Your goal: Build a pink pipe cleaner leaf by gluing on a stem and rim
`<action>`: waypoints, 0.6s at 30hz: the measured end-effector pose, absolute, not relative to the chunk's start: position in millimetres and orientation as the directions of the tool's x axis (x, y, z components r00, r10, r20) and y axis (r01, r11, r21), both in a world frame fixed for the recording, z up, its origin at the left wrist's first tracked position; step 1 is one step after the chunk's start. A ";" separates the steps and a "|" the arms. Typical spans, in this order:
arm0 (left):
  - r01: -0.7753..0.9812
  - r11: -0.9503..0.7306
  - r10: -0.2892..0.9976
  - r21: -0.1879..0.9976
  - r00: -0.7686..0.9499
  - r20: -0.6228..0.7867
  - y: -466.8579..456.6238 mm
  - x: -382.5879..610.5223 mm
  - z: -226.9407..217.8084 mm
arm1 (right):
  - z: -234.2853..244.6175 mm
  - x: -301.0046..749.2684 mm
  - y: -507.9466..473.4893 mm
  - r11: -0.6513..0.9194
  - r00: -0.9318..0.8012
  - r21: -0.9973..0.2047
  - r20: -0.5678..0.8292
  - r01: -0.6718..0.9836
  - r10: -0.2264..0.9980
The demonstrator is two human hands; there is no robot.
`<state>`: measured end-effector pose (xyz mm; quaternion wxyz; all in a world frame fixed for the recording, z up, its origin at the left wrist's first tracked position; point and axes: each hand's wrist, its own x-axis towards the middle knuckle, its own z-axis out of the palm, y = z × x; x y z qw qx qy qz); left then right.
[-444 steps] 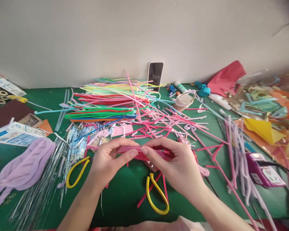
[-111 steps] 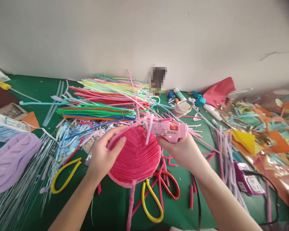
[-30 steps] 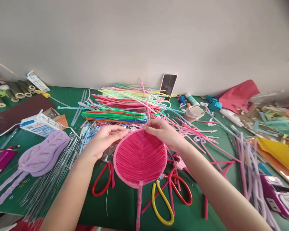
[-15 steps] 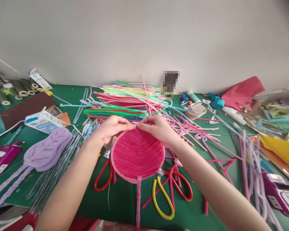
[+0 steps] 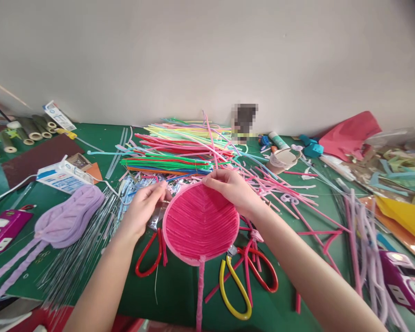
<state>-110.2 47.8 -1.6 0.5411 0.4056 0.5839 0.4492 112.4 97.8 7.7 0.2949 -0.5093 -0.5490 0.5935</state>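
A round pink pipe-cleaner leaf (image 5: 200,226), with a paler pink rim and a wrapped pink stem (image 5: 199,295), hangs upright over the table, ribs fanning from its middle. My right hand (image 5: 230,189) pinches its top rim between thumb and fingers. Just left of the rim, my left hand (image 5: 143,210) has its thumb and fingers drawn together; whether anything small is between them is hidden. Below the leaf lie red-handled scissors (image 5: 148,256) on the left. On the right are pliers with a yellow handle (image 5: 233,295) and a red handle (image 5: 263,274).
Behind my hands lies a pile of coloured pipe cleaners (image 5: 180,147). Purple leaves (image 5: 69,216) and thin metal wires (image 5: 79,253) are on the left. A paper cup (image 5: 281,161), a red sheet (image 5: 349,136) and a purple power strip (image 5: 403,281) lie to the right.
My left hand has let go of the leaf's top rim and moved left and down. The right hand still holds the rim; the leaf has shifted slightly right.
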 end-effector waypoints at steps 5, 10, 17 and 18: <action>-0.107 0.296 0.948 0.949 -0.090 -0.306 32.7 -105.0 0.6 | 10.2 112.0 97.0 -0.199 -0.312 -0.958 -0.257 0.206 0.915; -0.098 0.260 0.955 0.961 -0.119 -0.271 27.8 -102.2 -1.7 | 11.2 111.8 95.6 -0.194 -0.286 -0.955 -0.255 0.225 0.924; -0.058 0.299 0.944 0.952 -0.127 -0.304 33.1 -98.7 -0.9 | 11.5 112.0 95.0 -0.189 -0.284 -0.953 -0.254 0.238 0.924; -0.069 0.308 0.942 0.949 -0.120 -0.315 34.5 -98.6 -0.8 | 11.8 111.7 95.0 -0.186 -0.280 -0.951 -0.254 0.247 0.926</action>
